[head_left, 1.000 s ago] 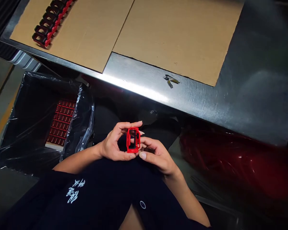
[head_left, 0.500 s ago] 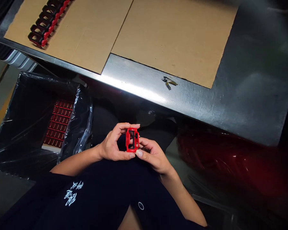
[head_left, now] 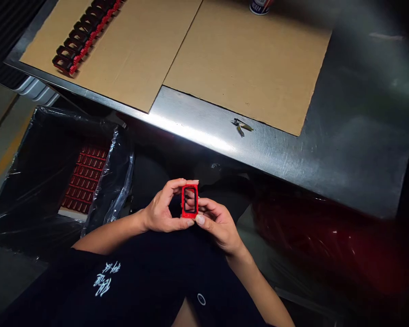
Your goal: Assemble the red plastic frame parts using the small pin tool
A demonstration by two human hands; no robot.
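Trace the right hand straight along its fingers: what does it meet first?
The red plastic rectangular frame, which the right hand is already touching. Just beyond that lies the left hand, though depth is hard to judge from this view.

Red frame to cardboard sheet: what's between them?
Head view: a stainless steel tabletop strip, then dark shadow, separates the red frame from the cardboard sheet.

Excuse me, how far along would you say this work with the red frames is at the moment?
Rows of red frames already sit packed in the plastic-lined carton. In hand, one red plastic frame is held between the left hand and right hand. Still out is the row of red-and-black frames on the cardboard sheet; the full count can't be told.
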